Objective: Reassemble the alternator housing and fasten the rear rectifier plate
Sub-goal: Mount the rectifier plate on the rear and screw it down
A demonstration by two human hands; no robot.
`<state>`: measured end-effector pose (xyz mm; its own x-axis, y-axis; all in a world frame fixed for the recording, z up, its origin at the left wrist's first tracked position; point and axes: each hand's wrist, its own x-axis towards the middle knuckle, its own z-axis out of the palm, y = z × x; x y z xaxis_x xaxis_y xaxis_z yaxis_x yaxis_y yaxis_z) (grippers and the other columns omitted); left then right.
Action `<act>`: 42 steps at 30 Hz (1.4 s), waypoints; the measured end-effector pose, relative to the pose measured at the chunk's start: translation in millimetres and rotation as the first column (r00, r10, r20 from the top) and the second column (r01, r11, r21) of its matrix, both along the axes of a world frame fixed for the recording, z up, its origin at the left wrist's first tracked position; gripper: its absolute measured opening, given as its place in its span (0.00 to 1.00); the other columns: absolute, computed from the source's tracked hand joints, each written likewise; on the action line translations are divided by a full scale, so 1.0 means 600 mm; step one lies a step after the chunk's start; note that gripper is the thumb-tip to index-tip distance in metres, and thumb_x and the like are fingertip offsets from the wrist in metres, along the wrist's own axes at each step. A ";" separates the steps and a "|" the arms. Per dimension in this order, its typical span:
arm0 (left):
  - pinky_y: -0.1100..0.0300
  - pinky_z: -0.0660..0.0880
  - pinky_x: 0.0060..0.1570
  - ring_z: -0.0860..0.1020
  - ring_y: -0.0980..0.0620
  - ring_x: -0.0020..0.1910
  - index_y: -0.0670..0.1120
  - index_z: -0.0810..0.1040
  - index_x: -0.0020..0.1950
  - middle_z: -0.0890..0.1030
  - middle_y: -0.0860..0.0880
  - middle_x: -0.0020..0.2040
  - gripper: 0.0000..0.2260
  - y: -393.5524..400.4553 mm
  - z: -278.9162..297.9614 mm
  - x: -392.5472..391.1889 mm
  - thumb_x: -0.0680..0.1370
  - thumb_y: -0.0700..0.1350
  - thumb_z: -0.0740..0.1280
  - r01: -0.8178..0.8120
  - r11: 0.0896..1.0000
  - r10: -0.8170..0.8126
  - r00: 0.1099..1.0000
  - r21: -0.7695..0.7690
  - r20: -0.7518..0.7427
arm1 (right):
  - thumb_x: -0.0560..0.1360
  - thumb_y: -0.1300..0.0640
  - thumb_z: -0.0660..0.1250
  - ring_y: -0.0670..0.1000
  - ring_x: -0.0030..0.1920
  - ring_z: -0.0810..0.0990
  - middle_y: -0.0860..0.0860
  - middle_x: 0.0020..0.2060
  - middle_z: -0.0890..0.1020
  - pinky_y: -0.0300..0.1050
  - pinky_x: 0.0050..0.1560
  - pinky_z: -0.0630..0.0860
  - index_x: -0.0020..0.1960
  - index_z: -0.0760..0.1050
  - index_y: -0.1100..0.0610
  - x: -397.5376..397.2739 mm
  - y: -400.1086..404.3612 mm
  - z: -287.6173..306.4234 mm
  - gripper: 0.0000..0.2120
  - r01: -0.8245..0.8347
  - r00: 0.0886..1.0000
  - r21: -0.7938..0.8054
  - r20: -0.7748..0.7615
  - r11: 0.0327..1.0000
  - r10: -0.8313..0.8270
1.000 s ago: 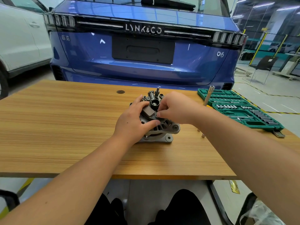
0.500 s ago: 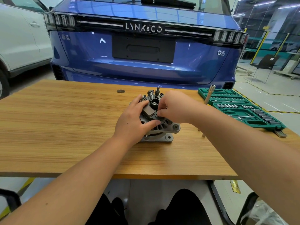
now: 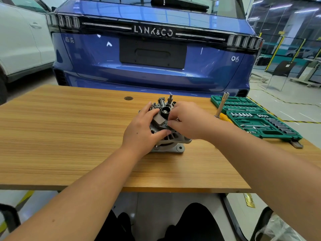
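Observation:
A grey alternator [image 3: 171,140] stands on the wooden table [image 3: 69,136], its rear end with the dark rectifier plate [image 3: 159,119] facing up. My left hand [image 3: 143,131] grips the housing from the left, thumb across its side. My right hand [image 3: 188,119] reaches in from the right, and its curled fingertips pinch at the rectifier plate near the middle. Whatever small part lies under those fingertips is hidden.
An open green socket set case [image 3: 257,119] lies at the table's right edge. A long socket driver [image 3: 221,106] stands upright beside it. A blue car [image 3: 156,49] is parked just behind the table, and a white car [image 3: 20,40] stands at the left.
Both hands stay on the alternator. My right hand's fingers have shifted slightly on the rectifier plate; the alternator has not moved.

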<state>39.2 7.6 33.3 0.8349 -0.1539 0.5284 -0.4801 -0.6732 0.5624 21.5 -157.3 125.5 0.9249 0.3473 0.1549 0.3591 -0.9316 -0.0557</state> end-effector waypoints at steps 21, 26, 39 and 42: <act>0.51 0.69 0.64 0.63 0.50 0.77 0.56 0.66 0.78 0.55 0.58 0.82 0.36 0.000 0.010 0.005 0.73 0.65 0.71 -0.002 0.998 0.004 0.999 0.067 -0.034 | 0.77 0.56 0.73 0.48 0.59 0.81 0.45 0.58 0.82 0.52 0.62 0.79 0.72 0.73 0.53 0.042 -0.069 -0.052 0.24 0.273 0.959 0.771 -0.268 0.575 -0.096; 0.52 0.67 0.67 0.63 0.51 0.77 0.54 0.68 0.77 0.56 0.57 0.82 0.35 0.001 0.007 0.000 0.72 0.63 0.73 0.010 1.000 -0.009 1.000 0.022 -0.024 | 0.76 0.54 0.74 0.41 0.49 0.82 0.38 0.48 0.81 0.37 0.45 0.79 0.70 0.75 0.51 0.040 -0.068 -0.061 0.23 0.236 0.969 0.767 -0.231 0.597 -0.087; 0.58 0.65 0.63 0.65 0.51 0.76 0.54 0.71 0.74 0.58 0.57 0.81 0.34 -0.008 0.008 0.001 0.71 0.63 0.74 -0.024 1.000 0.024 0.999 0.005 -0.029 | 0.70 0.44 0.77 0.40 0.49 0.80 0.40 0.59 0.77 0.36 0.41 0.78 0.76 0.67 0.50 0.034 -0.050 -0.078 0.38 0.253 0.964 0.797 -0.256 0.548 -0.072; 0.58 0.66 0.61 0.66 0.51 0.75 0.53 0.72 0.74 0.59 0.56 0.81 0.34 -0.011 0.007 0.000 0.71 0.63 0.74 -0.038 0.999 0.037 0.999 -0.001 -0.021 | 0.67 0.47 0.80 0.40 0.46 0.80 0.34 0.52 0.74 0.31 0.32 0.74 0.77 0.64 0.47 0.037 -0.043 -0.086 0.43 0.267 0.961 0.786 -0.259 0.557 -0.095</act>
<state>39.3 0.8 37.7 0.8512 -0.1218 0.5105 -0.4423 -0.6900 0.5730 43.8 -182.9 73.6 0.9924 -0.0225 0.1207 0.0926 -0.5074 -0.8567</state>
